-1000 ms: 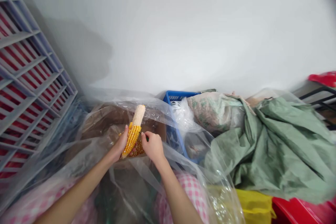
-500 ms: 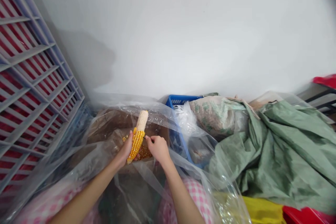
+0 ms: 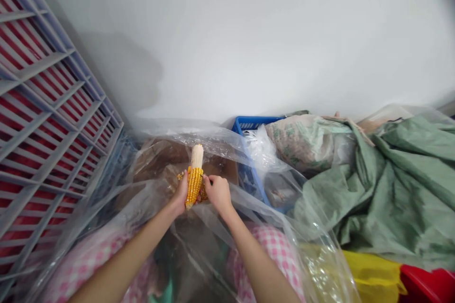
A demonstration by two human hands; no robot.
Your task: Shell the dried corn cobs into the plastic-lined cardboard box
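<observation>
An ear of corn point(image 3: 194, 186) stands tilted slightly right over a plastic-lined cardboard box point(image 3: 229, 169). Its upper end is bare and pale; yellow kernels cover the lower part. My left hand point(image 3: 181, 195) is wrapped around the ear's lower left side. My right hand point(image 3: 219, 194) is closed at the ear's right side, its thumb and forefinger pinched near the kernels. A thin dark tool shows at those fingertips, most of it hidden by the hand. Loose kernels point(image 3: 203, 194) lie behind and below the ear, partly covered by it.
Clear plastic sheeting point(image 3: 149, 189) drapes over the box and my lap. A slatted crate point(image 3: 60, 118) rises on the left. To the right are a blue basket point(image 3: 258, 122) with bags, a green cloth point(image 3: 401, 189), a yellow bag point(image 3: 373, 274) and a red object point(image 3: 432, 286).
The view has shifted, so hands and ear appear slightly further right. The ear is more upright. My right hand stays closed at its right side, nearer the kernels.
</observation>
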